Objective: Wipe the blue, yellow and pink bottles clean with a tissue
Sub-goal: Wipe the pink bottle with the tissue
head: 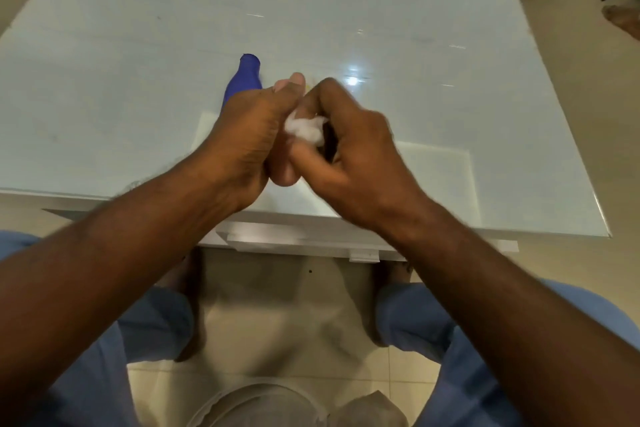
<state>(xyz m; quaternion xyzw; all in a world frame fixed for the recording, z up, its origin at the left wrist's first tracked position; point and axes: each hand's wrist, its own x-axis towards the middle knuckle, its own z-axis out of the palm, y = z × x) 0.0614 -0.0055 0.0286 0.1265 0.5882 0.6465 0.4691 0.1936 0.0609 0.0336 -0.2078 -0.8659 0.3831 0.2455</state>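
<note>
Blue-trousered knees (114,357) over tiled floor (277,367), both hands curled round a tissue (306,128), left hand (249,146), right hand (349,149), blue bottle (244,78) behind on glossy white table (415,45).

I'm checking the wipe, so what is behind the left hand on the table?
The blue bottle lies on the table behind the left hand; only its upper part shows, the rest is covered. The white tissue sits between that hand and the right hand.
</note>
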